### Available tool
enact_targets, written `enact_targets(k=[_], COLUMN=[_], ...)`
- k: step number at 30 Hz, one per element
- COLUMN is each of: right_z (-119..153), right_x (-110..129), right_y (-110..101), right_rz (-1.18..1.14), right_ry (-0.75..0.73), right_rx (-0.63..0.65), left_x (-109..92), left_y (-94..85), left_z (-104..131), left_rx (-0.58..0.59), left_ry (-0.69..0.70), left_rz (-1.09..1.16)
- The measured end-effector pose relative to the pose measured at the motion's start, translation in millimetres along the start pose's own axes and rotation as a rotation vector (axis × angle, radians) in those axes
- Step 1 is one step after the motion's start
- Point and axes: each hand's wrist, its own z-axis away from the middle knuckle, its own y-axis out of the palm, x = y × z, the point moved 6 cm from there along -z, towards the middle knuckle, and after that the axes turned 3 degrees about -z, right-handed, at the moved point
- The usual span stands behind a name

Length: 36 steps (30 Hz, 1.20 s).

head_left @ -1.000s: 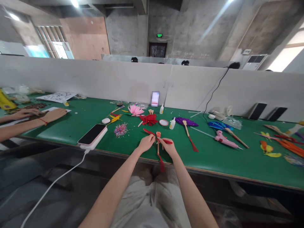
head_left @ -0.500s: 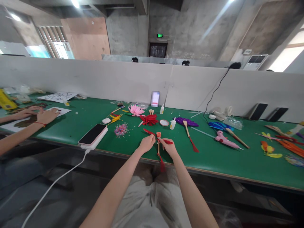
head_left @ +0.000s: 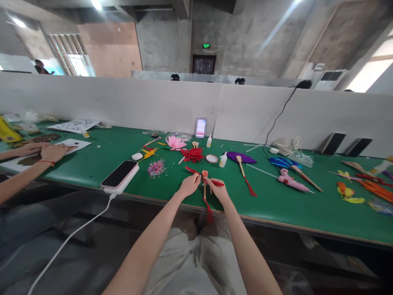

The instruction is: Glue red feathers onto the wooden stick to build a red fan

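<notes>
Near the table's front edge, a small wooden handle (head_left: 204, 191) with an orange-pink head hangs its red tassel (head_left: 209, 214) over the edge. My left hand (head_left: 188, 185) is closed in a pinch at its left side, with a red feather (head_left: 191, 169) running out above the fingers. My right hand (head_left: 218, 191) closes on the handle just below its head. Across the right fingers lies a second red feather (head_left: 218, 183). Whether either feather is fixed to the handle I cannot tell; the fingertips hide the joins.
Beyond my hands are a red feather bunch (head_left: 192, 155), a glue bottle (head_left: 223, 159), a round white lid (head_left: 211, 158) and a purple feather fan (head_left: 241, 157). A pink glue gun (head_left: 293, 181) lies right. Left are beads (head_left: 156, 168), a phone (head_left: 120, 177) and a co-worker's hands (head_left: 52, 152).
My hands and the handle stay almost in place. The co-worker's hands at the left have shifted slightly left over their paper. A person has appeared behind the partition at far left.
</notes>
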Motion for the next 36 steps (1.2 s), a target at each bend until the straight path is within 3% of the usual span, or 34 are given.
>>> enact_targets(k=[26,36], right_z=[0.1,0.1], right_x=[-0.7,-2.9], right_y=[1.6,0.2], right_rz=[0.014,-0.009], right_ry=[0.014,0.021], right_rx=[-0.015,-0.019], left_x=[5.5,7.3], left_y=[0.9,-7.1], left_z=[1.7,0.5], left_rx=[-0.019,-0.135], left_ry=[-0.019,-0.044], left_rz=[0.172,0.276])
